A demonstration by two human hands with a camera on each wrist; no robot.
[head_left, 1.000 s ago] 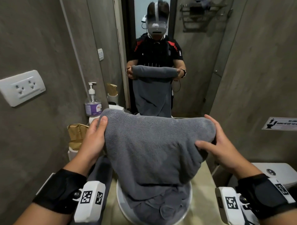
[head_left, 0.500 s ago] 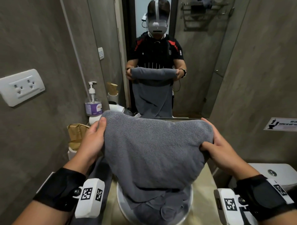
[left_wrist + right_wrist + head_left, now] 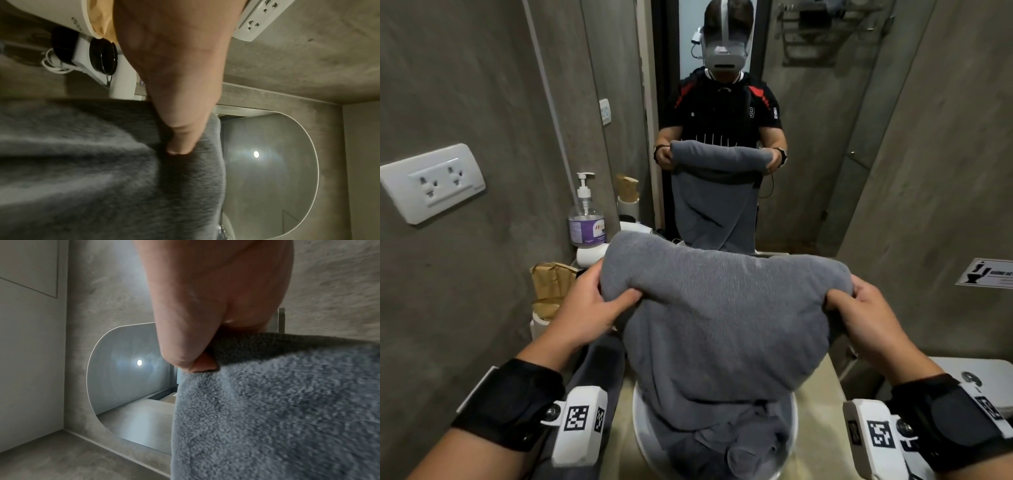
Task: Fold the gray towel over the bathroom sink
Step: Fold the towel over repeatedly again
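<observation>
Head view: the gray towel (image 3: 722, 325) is held up over the white sink (image 3: 792, 431), doubled along its top edge, with its lower end bunched inside the basin below both grips. The left hand (image 3: 589, 308) clamps the top corner on its side, thumb lying across the near face and fingers hidden behind the cloth. The right hand (image 3: 866, 318) clamps the opposite top corner in like manner. Between the two grips the upper edge sags slightly. A soap bottle (image 3: 585, 219) stands beyond the left grip, apart from the cloth.

Left wrist view: the thumb (image 3: 180, 142) presses into thick pile, which wrinkles toward the pinch; the fingers behind are not visible.

Right wrist view: the right thumb (image 3: 191, 360) pinches a rolled, multi-layer edge against a finger beneath.

Assessment: the towel appears soft, limp and moderately heavy, with coarse pile unlikely to slip. It will not hold a shape unsupported, so hold should be taken at the top corners, through all layers, keeping the edge taut before the next fold. The loose lower end may drag in the basin.
</observation>
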